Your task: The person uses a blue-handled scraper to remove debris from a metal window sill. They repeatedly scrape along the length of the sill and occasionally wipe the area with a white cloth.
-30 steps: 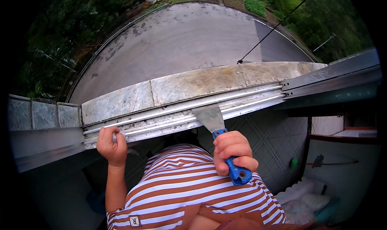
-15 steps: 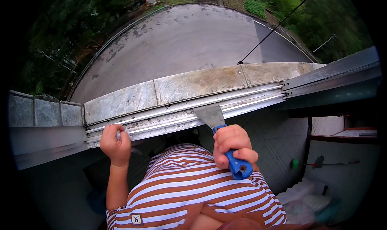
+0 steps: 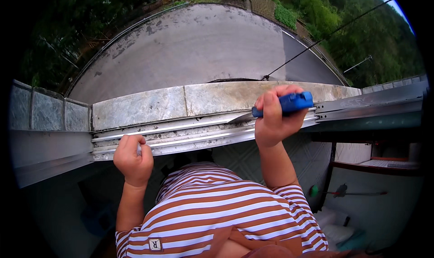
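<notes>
My right hand [image 3: 279, 118] is wrapped round the blue handle [image 3: 294, 103] of a scraper. Its thin metal blade [image 3: 240, 117] points left and lies low against the outer groove of the white window track [image 3: 194, 127]. Dark dirt speckles the track's grooves. At the left end of the track, my left hand [image 3: 134, 160] is closed and rests at the inner rail. A small pale bit shows between its fingers, too hidden to name.
Beyond the track runs a stone-tiled ledge [image 3: 149, 106], with a drop to a paved road [image 3: 190, 45]. Metal window frames stand at left [image 3: 54, 145] and right [image 3: 375, 102]. A black cable [image 3: 312, 45] slants outside. White bags [image 3: 337, 233] lie indoors at lower right.
My right hand has moved up and to the right over the track, and the scraper has turned from pointing away to pointing left. My left hand stays closed at the rail, slightly shifted.
</notes>
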`<action>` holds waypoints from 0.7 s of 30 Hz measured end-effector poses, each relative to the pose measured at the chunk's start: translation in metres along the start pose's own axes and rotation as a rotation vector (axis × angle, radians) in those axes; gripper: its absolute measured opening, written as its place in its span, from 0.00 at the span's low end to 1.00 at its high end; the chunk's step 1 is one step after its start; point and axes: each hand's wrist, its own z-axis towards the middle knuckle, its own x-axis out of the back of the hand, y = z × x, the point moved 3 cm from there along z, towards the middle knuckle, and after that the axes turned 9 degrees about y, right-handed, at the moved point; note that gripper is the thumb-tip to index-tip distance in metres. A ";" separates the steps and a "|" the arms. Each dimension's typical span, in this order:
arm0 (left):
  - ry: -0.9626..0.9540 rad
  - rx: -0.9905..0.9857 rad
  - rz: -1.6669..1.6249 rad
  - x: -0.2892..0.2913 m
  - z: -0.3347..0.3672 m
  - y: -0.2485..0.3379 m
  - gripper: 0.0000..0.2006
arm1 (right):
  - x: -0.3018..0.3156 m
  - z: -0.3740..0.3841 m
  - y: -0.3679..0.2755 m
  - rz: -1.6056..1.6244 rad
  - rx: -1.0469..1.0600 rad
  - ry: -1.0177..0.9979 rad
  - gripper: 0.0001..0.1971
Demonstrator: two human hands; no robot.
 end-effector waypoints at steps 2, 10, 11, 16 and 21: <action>0.003 0.005 -0.002 -0.001 0.001 -0.001 0.06 | -0.003 0.009 0.006 -0.065 0.024 -0.041 0.17; -0.006 0.022 0.002 -0.001 -0.001 -0.004 0.05 | -0.038 0.030 0.026 -0.219 -0.213 -0.050 0.10; 0.000 0.017 -0.002 -0.001 0.000 -0.003 0.05 | -0.039 0.032 0.030 -0.245 -0.227 -0.063 0.10; 0.015 0.000 0.005 -0.001 -0.001 -0.005 0.05 | -0.045 0.038 0.052 -0.345 -0.349 -0.124 0.10; 0.026 0.006 0.003 -0.002 -0.002 -0.007 0.05 | -0.049 0.044 0.064 -0.446 -0.453 -0.189 0.10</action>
